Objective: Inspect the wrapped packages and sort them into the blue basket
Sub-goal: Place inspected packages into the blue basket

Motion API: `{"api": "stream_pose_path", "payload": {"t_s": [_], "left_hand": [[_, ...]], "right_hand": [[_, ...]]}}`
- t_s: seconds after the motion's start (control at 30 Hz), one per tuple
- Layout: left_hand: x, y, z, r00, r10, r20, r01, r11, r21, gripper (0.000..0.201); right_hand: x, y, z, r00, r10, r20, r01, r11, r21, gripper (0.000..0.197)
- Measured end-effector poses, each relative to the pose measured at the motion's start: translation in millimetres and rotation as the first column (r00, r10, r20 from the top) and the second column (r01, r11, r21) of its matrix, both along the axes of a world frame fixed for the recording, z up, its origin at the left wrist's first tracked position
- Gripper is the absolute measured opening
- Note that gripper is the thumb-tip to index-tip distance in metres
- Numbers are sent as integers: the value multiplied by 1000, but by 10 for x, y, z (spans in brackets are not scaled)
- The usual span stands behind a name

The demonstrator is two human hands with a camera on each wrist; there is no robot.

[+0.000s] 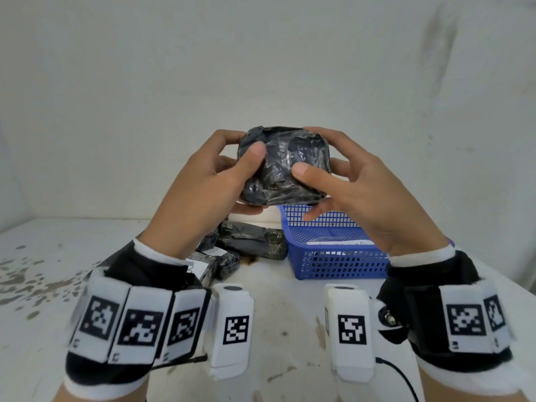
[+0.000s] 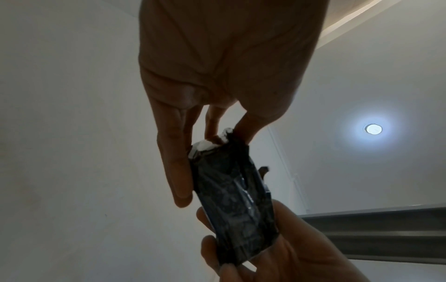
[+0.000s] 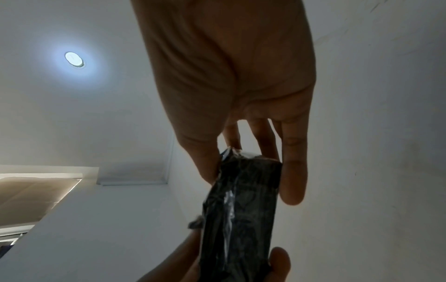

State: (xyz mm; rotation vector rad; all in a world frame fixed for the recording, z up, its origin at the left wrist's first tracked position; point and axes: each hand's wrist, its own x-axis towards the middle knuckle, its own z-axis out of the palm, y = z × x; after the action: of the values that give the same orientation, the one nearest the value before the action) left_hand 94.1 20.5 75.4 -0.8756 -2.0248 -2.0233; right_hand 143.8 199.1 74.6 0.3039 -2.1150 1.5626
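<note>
Black-wrapped package (image 1: 285, 166) is pinched by left hand (image 1: 203, 192) and right hand (image 1: 362, 195), up above the blue basket (image 1: 333, 256). Looks like inspection time; next it drops in.

The head camera looks forward and slightly down over both wrists toward a white table (image 1: 275, 329) and wall. The 2 wrist cameras sit close under each palm, facing up at the ceiling, and all 3 views share the black wrapped package (image 1: 285, 166).
</note>
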Motion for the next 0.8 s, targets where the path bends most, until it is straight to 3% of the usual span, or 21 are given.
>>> {"api": "stream_pose_path", "payload": {"t_s": [0.2, 0.47, 0.6, 0.7, 0.8], "left_hand": [[-3, -4, -6, 999, 34, -25, -35, 998, -51, 34], [-4, -8, -13, 998, 44, -39, -45, 998, -38, 21], [0, 1, -11, 999, 38, -37, -39, 999, -35, 21], [19, -1, -1, 999, 40, -24, -41, 998, -42, 35], [13, 5, -11, 997, 55, -50, -57, 997, -44, 28]], "right_hand": [[-11, -25, -11, 1000, -20, 4, 20, 999, 29, 47], [-12, -22, -14, 1000, -19, -6, 19, 1000, -18, 27], [-21, -25, -20, 999, -27, -17, 27, 999, -18, 26], [-15, -37, -11, 999, -31, -18, 31, 999, -10, 25], [-7, -45, -5, 999, -31, -14, 31, 999, -20, 24]]}}
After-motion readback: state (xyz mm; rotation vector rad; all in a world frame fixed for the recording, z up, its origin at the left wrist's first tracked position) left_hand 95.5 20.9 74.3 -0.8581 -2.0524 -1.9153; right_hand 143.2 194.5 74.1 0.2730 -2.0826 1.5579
